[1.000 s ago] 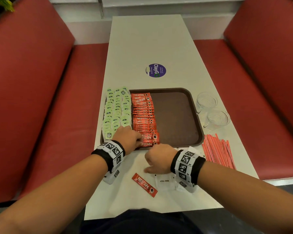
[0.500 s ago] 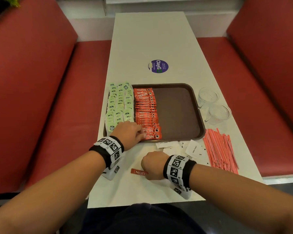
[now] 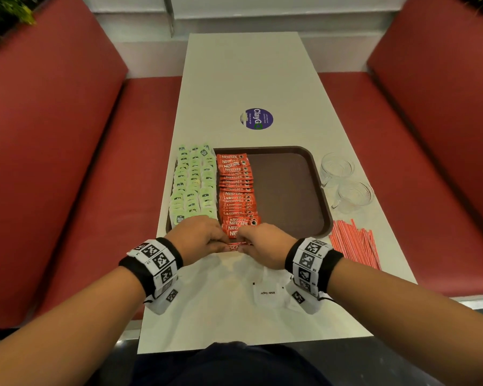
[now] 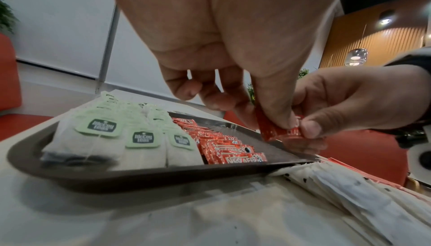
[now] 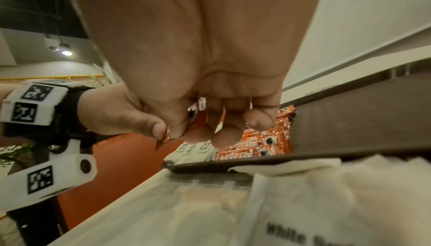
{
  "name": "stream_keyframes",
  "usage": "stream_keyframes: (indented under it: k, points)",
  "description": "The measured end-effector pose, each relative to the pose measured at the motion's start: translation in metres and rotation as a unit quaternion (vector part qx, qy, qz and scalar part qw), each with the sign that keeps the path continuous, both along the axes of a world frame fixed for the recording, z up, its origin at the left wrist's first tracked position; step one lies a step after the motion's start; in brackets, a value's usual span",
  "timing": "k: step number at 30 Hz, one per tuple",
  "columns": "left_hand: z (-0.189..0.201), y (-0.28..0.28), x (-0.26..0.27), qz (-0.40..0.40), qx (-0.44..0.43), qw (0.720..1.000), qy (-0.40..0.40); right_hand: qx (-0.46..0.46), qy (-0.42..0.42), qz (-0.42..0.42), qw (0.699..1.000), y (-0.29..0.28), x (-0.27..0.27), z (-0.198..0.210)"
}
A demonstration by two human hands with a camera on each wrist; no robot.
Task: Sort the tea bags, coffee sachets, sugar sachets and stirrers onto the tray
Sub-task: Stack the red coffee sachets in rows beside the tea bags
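Note:
A brown tray (image 3: 290, 196) holds rows of green-tagged tea bags (image 3: 193, 185) on its left and a column of red coffee sachets (image 3: 236, 190) beside them. Both hands meet at the tray's near edge. My left hand (image 3: 204, 238) and right hand (image 3: 260, 242) each pinch one end of a single red coffee sachet (image 4: 279, 132), held just above the tray's front rim (image 4: 163, 174). White sugar sachets (image 3: 268, 291) lie on the table under my right wrist. Red stirrers (image 3: 354, 240) lie in a pile to the right of the tray.
Two clear glass cups (image 3: 346, 182) stand right of the tray, above the stirrers. A round purple sticker (image 3: 256, 118) marks the white table (image 3: 248, 79) beyond the tray. Red bench seats flank the table on both sides.
My right hand picked the loose coffee sachet off the table near me and carried it up to the tray's front edge. The left hand now pinches its other end.

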State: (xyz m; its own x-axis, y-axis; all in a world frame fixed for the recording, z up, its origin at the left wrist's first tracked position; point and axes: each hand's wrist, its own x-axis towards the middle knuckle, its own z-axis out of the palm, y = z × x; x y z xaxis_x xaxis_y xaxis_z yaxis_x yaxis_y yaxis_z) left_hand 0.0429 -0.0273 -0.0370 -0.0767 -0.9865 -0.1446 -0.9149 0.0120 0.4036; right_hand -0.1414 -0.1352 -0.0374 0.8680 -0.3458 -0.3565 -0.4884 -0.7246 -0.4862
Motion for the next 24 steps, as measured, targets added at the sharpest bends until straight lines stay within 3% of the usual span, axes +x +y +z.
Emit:
stream_keyframes:
  k: [4, 7, 10, 15, 20, 24]
  points:
    - [-0.002, -0.013, -0.005, 0.016, -0.005, 1.000, -0.015, -0.004, -0.027, -0.029, 0.999, -0.013, -0.003, 0.000]
    - [-0.007, -0.023, -0.003, 0.057, 0.003, 0.997, -0.050, -0.002, -0.046, -0.095, 0.994, -0.024, -0.005, -0.001]
    - [-0.012, -0.032, -0.001, 0.090, 0.026, 0.991, -0.093, -0.033, -0.004, -0.165, 0.986, -0.038, -0.006, -0.005]
    - [-0.023, -0.038, -0.007, 0.069, 0.072, 0.982, -0.163, -0.075, 0.131, -0.102, 0.983, -0.044, -0.004, -0.012]
    - [-0.028, -0.040, -0.007, 0.078, 0.092, 0.975, -0.188, -0.070, 0.153, -0.091, 0.982, -0.041, 0.007, -0.023]
    - [-0.029, -0.042, -0.008, 0.134, 0.090, 0.972, -0.173, -0.082, 0.150, -0.107, 0.979, -0.039, 0.011, -0.025]
